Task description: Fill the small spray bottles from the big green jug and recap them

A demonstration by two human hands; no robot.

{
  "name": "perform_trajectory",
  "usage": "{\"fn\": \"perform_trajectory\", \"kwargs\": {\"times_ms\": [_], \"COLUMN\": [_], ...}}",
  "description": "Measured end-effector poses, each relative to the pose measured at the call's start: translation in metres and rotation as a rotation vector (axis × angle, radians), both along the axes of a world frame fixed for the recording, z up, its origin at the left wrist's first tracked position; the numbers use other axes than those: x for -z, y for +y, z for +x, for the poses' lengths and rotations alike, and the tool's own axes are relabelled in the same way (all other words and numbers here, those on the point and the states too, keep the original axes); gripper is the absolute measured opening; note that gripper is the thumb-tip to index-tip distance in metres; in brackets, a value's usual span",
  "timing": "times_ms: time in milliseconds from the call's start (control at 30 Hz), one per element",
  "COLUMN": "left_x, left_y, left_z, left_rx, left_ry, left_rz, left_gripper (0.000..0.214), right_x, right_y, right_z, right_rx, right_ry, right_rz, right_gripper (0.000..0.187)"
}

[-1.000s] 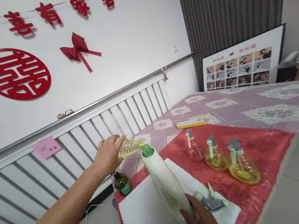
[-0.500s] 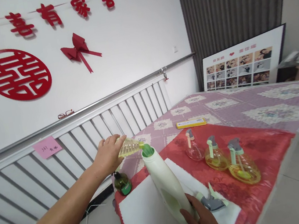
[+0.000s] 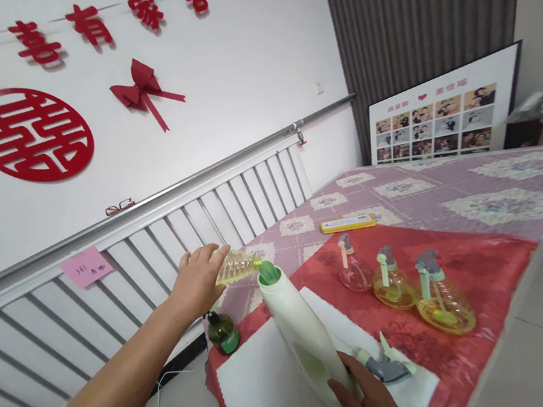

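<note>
My left hand [image 3: 202,277] is closed around a clear ribbed bottle [image 3: 236,266] of pale yellow liquid. It lies tipped nearly level, its neck at the green spout [image 3: 268,272] in the mouth of a large pale-green bottle [image 3: 302,334]. My right hand [image 3: 365,396] grips that bottle low down, near its handle opening. A grey and green spray head [image 3: 386,366] lies on the white cloth [image 3: 257,387] beside my right hand. Three spray bottles stand to the right: a pink one [image 3: 353,273] and two with yellow liquid [image 3: 393,287] [image 3: 445,307].
A dark green bottle [image 3: 223,331] stands at the table's left edge. A yellow flat box [image 3: 348,223] lies behind the red cloth [image 3: 487,267]. The white radiator [image 3: 174,264] runs along the wall at left. A photo board [image 3: 440,112] leans at the back.
Both hands and both bottles stay in nearly the same place. The view has shifted very slightly.
</note>
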State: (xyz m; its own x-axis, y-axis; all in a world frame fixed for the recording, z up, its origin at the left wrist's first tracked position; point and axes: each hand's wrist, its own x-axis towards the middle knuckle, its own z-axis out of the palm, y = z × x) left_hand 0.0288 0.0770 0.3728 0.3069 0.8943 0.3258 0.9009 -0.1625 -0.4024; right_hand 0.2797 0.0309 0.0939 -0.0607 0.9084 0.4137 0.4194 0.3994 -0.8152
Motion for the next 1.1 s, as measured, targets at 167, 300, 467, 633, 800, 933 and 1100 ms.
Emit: {"fn": "perform_trajectory", "kwargs": {"times_ms": [167, 300, 467, 633, 800, 933, 1100], "left_x": [-0.0007, -0.001, -0.0005, -0.0006, -0.0008, -0.0004, -0.0003], "left_y": [0.0002, -0.0002, -0.0003, -0.0003, -0.0005, -0.0002, -0.0001], "left_z": [0.0013, 0.0017, 0.0017, 0.001, 0.0008, 0.0007, 0.0001], "left_rx": [-0.009, -0.01, -0.003, -0.01, -0.006, -0.002, -0.003], "left_ry": [-0.004, -0.003, -0.003, 0.004, 0.013, 0.01, 0.006], "left_rz": [-0.01, -0.011, -0.002, -0.006, -0.004, 0.003, 0.006], "left_gripper": [0.076, 0.076, 0.076, 0.076, 0.076, 0.076, 0.077], "right_x": [-0.0024, -0.0036, -0.0061, -0.006, -0.006, -0.0053, -0.0047], "right_y": [-0.0021, -0.0029, -0.0036, -0.004, -0.004, -0.0035, -0.0033], "right_z": [0.0005, 0.0008, 0.0013, 0.0012, 0.0013, 0.001, 0.0004], "right_rx": [-0.011, 0.001, -0.007, 0.005, -0.005, -0.011, -0.01], "right_ry": [-0.002, 0.006, 0.012, 0.016, 0.013, 0.019, 0.022], "right_rz": [-0.009, -0.006, -0.011, 0.003, 0.0, 0.005, 0.003], "right_gripper": [0.037, 0.036, 0.035, 0.035, 0.035, 0.034, 0.035]}}
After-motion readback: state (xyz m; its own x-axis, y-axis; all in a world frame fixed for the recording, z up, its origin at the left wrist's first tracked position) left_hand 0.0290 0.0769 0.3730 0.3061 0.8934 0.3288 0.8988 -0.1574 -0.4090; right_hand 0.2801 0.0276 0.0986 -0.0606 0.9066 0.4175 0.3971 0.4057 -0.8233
